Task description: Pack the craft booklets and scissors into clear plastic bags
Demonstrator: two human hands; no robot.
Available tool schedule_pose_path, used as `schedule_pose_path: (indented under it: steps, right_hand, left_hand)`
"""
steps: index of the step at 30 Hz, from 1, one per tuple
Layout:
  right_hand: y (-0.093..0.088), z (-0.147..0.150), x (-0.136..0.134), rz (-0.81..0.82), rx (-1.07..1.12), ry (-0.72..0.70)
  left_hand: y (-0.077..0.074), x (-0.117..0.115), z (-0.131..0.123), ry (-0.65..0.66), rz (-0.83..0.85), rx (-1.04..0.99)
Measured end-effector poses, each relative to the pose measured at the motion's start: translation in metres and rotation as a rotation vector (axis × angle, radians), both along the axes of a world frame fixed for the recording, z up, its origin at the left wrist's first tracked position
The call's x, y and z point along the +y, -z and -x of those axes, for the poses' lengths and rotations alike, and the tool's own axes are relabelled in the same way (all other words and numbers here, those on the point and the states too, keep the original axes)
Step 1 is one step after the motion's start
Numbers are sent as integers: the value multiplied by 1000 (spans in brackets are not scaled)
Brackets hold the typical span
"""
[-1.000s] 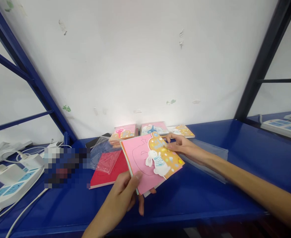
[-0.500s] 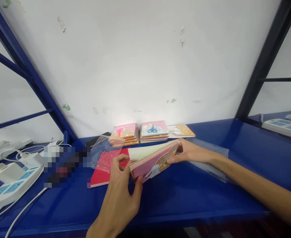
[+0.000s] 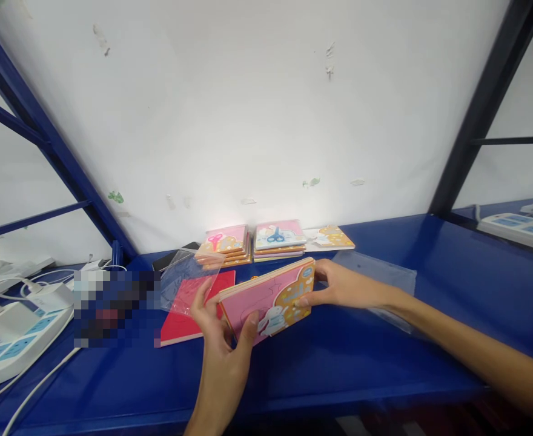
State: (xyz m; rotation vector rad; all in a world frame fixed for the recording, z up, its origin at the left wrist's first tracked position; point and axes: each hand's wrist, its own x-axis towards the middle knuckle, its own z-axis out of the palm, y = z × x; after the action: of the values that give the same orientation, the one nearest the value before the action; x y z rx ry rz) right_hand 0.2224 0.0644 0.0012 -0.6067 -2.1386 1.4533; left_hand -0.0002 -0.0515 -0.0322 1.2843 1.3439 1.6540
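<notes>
Left hand point(image 3: 218, 330), right hand point(image 3: 346, 287) pinching pink craft booklet point(image 3: 266, 306) by opposite edges, fingers spread, red notebook point(image 3: 180, 327) just beside left fingers

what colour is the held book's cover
The book's cover is pink with an orange spotted panel; best seen in the head view.

Pink booklet point(image 3: 260, 301), apparently white rabbit pattern

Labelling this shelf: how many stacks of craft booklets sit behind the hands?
2. The left stack, topped by a pink scissors cover, has a clear plastic sleeve over its corner; the right stack, topped by blue scissors, stands beside it. Others may be hidden.
</notes>
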Motion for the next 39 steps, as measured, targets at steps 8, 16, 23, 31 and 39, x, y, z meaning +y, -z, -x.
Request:
schedule_pose_path:
  steps: [8, 16, 23, 31, 39]
  right_hand:
    - [1, 1, -2, -80, -3, 83]
    - [1, 1, -3, -62, -10, 54]
    - [3, 2, -5, -77, -40, 68]
    - [8, 4, -6, -122, -72, 58]
    - [-21, -26, 13, -177, -96, 96]
  left_hand:
    - [0, 4, 2, 96, 141, 39]
    - [-2, 4, -1, 101, 146, 17]
    - [-1, -1, -7, 55, 139, -16]
    - [0, 2, -6, 72, 124, 41]
    - [-3, 2, 1, 97, 122, 16]
